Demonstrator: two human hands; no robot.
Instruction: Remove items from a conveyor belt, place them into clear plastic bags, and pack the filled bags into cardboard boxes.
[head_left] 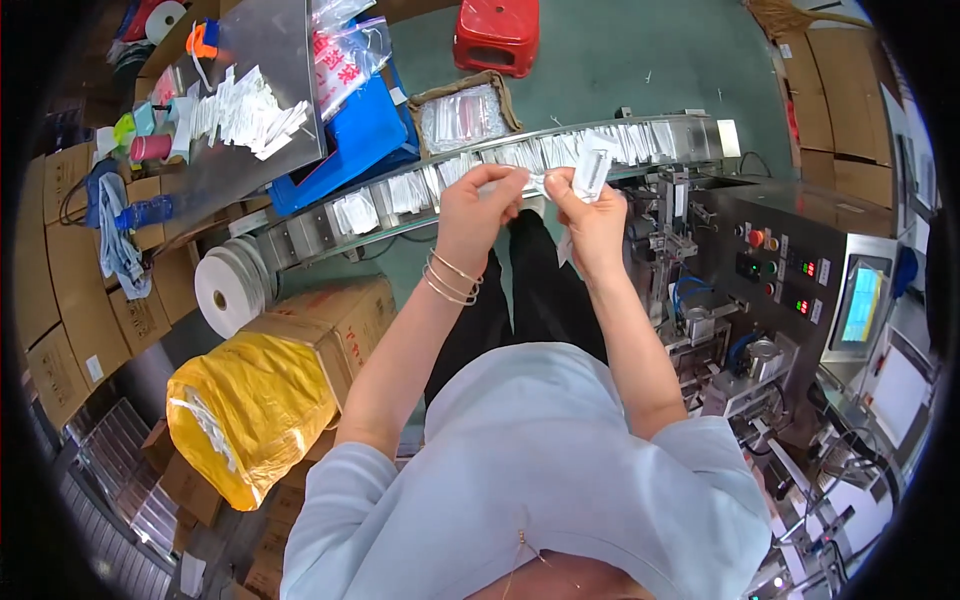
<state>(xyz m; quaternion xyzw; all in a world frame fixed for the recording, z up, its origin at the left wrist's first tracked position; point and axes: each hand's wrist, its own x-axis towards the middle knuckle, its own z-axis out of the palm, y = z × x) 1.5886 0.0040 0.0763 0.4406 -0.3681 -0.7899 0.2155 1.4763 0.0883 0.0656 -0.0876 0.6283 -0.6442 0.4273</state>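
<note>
In front of me, over the conveyor, both my hands are raised close together. My right hand (592, 222) is closed on a small white flat packet (592, 172), which sticks up past the thumb. A pale strip hangs below that hand. Thumb and forefinger of my left hand (476, 208) are pinched together. A bit of white shows between the two hands, but what the left fingers grip is hidden. Beyond them runs a narrow conveyor (310, 235) with compartments, filled with bunches of similar white packets (408, 192).
At the left stand a metal table (270, 50) heaped with white packets, a blue bin (350, 150), a white roll (228, 290) and a carton with a yellow sack (260, 410). A machine with a control panel (790, 255) flanks my right. A red stool (497, 35) stands beyond the conveyor.
</note>
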